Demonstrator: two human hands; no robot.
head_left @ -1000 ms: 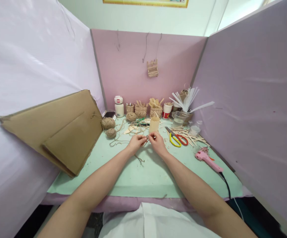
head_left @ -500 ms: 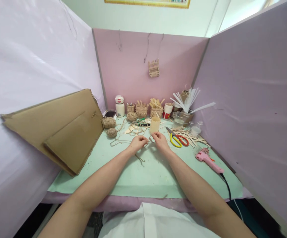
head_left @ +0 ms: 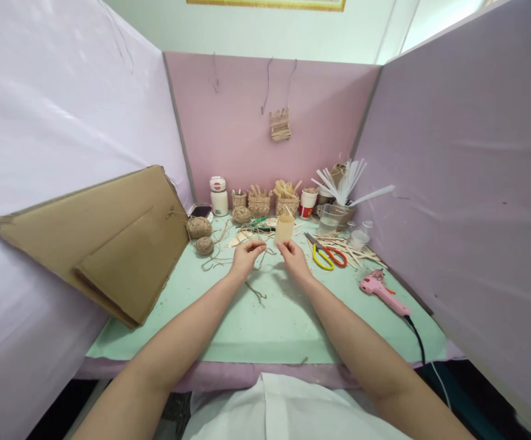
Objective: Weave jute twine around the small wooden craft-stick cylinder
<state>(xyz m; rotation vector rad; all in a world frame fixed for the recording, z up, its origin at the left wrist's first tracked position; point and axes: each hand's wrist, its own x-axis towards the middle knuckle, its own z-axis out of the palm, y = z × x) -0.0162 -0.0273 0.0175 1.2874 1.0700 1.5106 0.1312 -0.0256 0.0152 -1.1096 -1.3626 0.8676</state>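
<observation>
My left hand [head_left: 247, 256] pinches a thin strand of twine [head_left: 269, 251] over the middle of the green table. Just to its right, my right hand [head_left: 291, 255] has thumb and fingertips pressed together at the near end of the same strand. A small pale wooden piece [head_left: 284, 227] stands upright right behind my right fingertips; whether they touch it I cannot tell. Loose twine ends [head_left: 256, 290] lie on the table below my left hand. Balls of twine [head_left: 199, 228] sit at the back left.
Scissors [head_left: 324, 252] and wood strips [head_left: 354, 249] lie right of my hands. A pink glue gun [head_left: 384, 294] with a cord is farther right. Cardboard [head_left: 109, 244] leans at left. Baskets of sticks [head_left: 259, 204], a bottle [head_left: 219, 197] and cups [head_left: 308, 203] line the back.
My left hand has moved up and left, widening the gap between the hands. The twine between them now shows as a small loose curve. The view has shifted slightly.
</observation>
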